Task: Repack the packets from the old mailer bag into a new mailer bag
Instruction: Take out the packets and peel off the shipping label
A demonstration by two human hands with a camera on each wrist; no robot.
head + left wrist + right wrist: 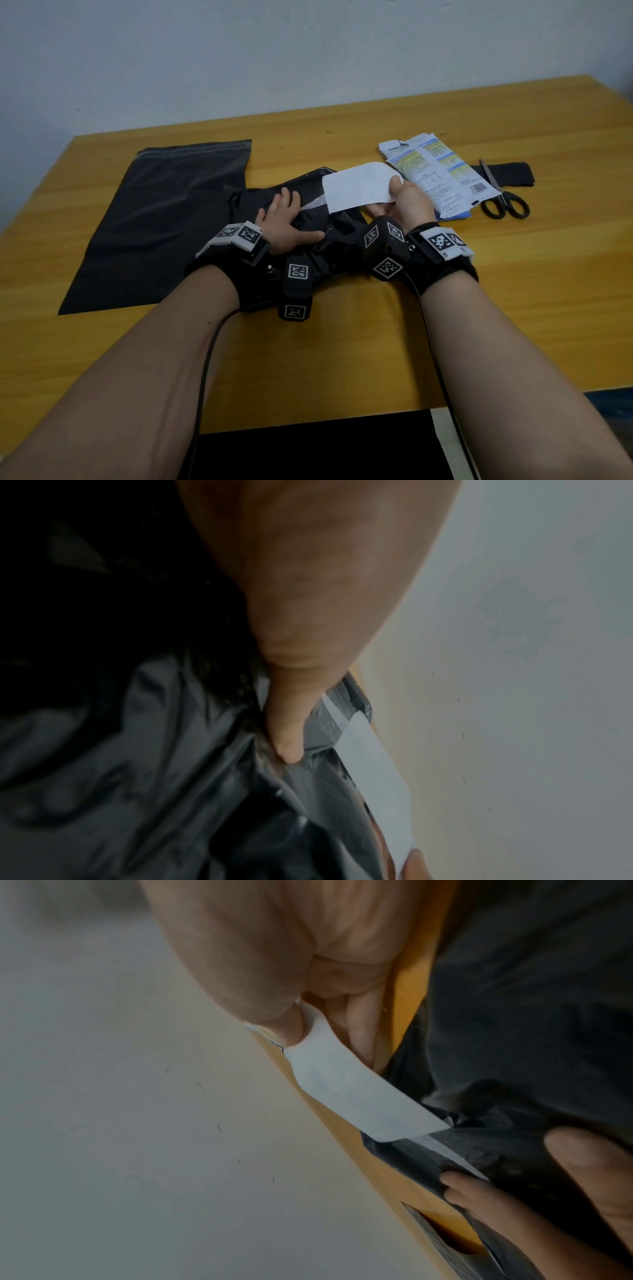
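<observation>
The table [342, 342] is yellow-orange wood grain. Left of centre lies a flat black mailer bag [164, 219]; the crumpled mailer bag [308, 219] at centre is black too. The label [359, 186] is plain white. The packets [442, 171] upper right are white with blue and yellow print. The scissors [503, 202] have black handles.

Black wrist straps [442, 263] carry white-and-black square markers, trailing cables [205, 359].
</observation>
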